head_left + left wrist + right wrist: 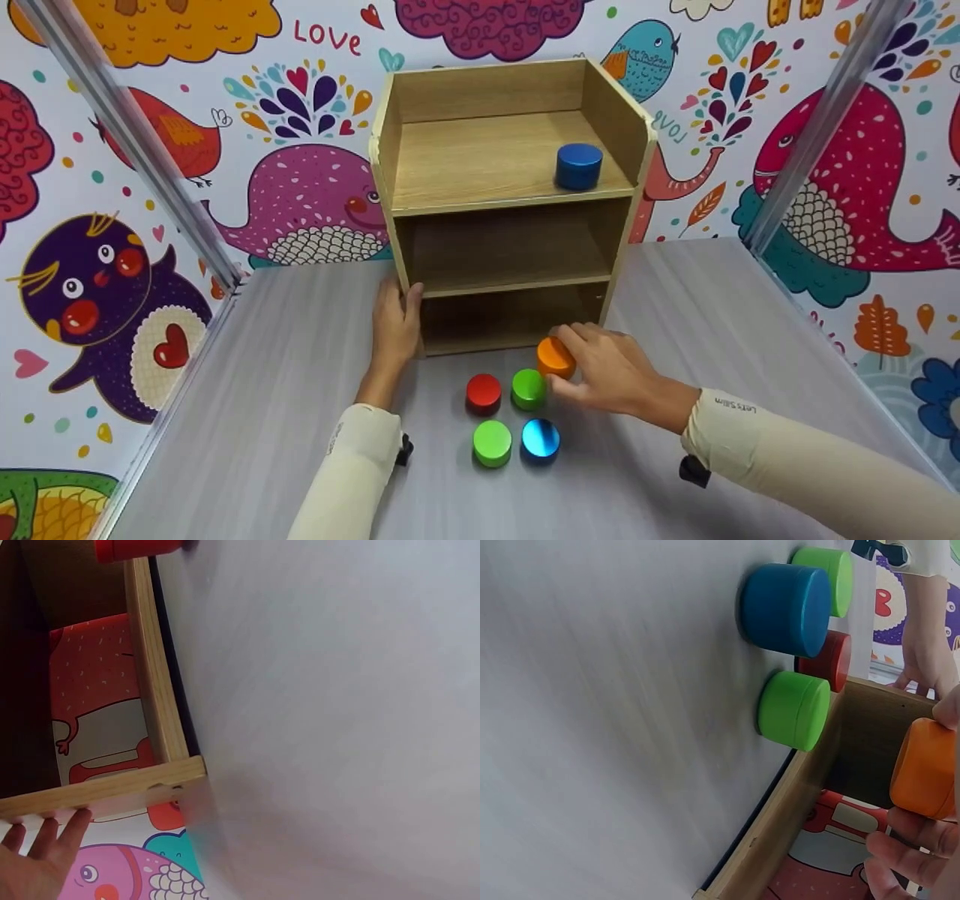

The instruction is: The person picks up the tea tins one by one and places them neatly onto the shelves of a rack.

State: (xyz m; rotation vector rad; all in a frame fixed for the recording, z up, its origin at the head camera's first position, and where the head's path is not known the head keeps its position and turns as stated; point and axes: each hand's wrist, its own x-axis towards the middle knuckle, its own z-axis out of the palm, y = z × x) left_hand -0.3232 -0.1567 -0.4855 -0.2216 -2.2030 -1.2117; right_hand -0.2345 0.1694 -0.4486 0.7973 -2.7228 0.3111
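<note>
My right hand [611, 367] holds an orange round canister [556, 357] between thumb and fingers, in front of the shelf's bottom compartment; the right wrist view shows the orange canister [924, 769] off the table. My left hand [395, 322] rests on the left side panel of the wooden shelf [517, 202], its fingertips [77, 819] against the panel with fingers fairly straight. In front of the shelf stand a red canister [484, 394], a darker green canister [529, 389], a light green canister [492, 443] and a shiny blue canister [541, 440]. Another blue canister [578, 166] sits on the top shelf, toward its right.
The shelf's middle board [517, 283] and bottom board [480, 346] show below the top. A grey table [292, 420] carries everything. Metal posts [142, 150] and printed cartoon walls [300, 202] enclose it at the back and sides.
</note>
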